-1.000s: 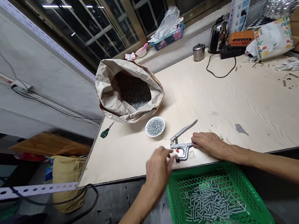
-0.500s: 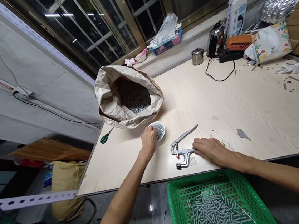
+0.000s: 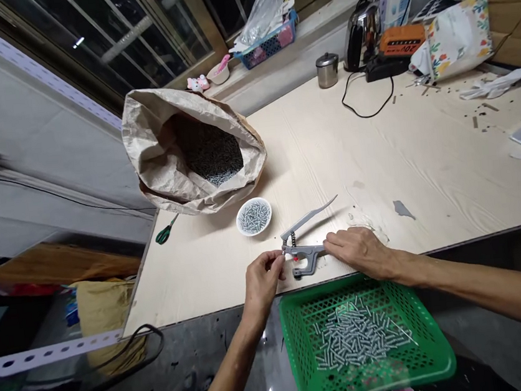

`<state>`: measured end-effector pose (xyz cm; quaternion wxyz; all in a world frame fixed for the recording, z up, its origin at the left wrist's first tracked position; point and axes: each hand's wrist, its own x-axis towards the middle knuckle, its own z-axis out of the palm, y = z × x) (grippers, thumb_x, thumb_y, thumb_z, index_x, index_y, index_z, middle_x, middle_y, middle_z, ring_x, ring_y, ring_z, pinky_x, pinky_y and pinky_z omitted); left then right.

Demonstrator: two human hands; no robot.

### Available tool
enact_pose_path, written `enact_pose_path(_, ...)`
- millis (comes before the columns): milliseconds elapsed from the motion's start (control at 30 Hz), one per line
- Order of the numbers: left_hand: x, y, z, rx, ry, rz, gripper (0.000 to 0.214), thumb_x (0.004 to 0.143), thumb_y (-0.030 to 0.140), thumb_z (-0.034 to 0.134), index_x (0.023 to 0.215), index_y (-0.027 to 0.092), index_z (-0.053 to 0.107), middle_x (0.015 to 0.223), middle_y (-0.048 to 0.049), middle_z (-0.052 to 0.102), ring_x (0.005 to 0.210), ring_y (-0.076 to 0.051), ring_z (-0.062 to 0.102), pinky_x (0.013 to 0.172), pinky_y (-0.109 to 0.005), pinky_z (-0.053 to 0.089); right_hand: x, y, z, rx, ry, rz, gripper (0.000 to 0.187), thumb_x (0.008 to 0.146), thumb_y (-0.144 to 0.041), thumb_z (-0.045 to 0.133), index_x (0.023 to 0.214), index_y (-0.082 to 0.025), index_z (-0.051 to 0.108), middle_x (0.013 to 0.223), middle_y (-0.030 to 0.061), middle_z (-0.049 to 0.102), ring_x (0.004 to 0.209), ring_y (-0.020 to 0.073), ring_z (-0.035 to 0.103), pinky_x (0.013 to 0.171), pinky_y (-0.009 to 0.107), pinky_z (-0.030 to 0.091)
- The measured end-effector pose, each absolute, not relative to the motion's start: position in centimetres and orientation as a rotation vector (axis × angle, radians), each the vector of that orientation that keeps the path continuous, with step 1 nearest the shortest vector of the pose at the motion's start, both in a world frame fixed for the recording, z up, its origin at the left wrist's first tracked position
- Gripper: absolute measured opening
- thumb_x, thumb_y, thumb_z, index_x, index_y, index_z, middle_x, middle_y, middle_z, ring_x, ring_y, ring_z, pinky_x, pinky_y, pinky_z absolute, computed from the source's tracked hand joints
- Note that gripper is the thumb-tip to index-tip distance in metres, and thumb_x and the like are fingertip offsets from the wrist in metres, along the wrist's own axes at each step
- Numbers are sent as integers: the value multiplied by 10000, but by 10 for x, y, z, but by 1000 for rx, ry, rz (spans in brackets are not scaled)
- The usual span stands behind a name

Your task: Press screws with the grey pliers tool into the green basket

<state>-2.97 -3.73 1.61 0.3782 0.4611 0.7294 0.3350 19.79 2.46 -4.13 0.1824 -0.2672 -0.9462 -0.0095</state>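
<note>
My right hand (image 3: 359, 251) grips the lower handle of grey hand pliers (image 3: 305, 253), which rest on the table near its front edge. Their upper lever stands raised, with a spring and a small red part below it. Thumb and fingertips of my left hand (image 3: 261, 283) pinch together at the pliers' hinge end; what they hold is too small to make out. Behind that hand sits a white bowl (image 3: 256, 233) of small silver metal parts. Below the table edge, a green plastic basket (image 3: 293, 348) contains many silver rod-like metal pieces (image 3: 358, 335).
A large open paper sack (image 3: 154, 170) with small metal parts inside stands at the back left. Green-handled scissors (image 3: 165, 233) lie by the left edge. Farther back are a metal canister (image 3: 327, 72), a kettle (image 3: 361, 30) and a black cord (image 3: 370, 115).
My left hand has left the bowl and come toward me to the pliers' hinge end. My right hand stays on the handle. The camera view has shifted.
</note>
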Motion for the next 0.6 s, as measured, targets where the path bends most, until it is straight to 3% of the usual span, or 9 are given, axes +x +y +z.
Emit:
enact_pose_path(67,-24,-47,9,1044,1833,898,362,684,459,662,811,120,676,591,-6,609,527,-128,546,520,-233,431,200,21,-41,-729,-2674,-70,242,916,-38,362,819,-184,530,724,12,567,606,131,417,568,320,216)
enact_pose_path(267,-20,-52,-1,956,1876,839,474,617,527,706,829,104,706,777,-75,691,673,-163,591,557,-235,426,200,19,-42,-708,-2657,-87,221,922,-53,373,835,-180,532,754,15,576,614,126,424,571,323,225)
enact_pose_path(600,-20,-37,-1,853,1847,698,443,530,523,760,667,113,661,553,8,581,476,-78,440,466,-206,321,197,24,-43,-790,-2741,44,214,874,-20,381,831,-181,515,776,27,576,606,130,414,555,326,216)
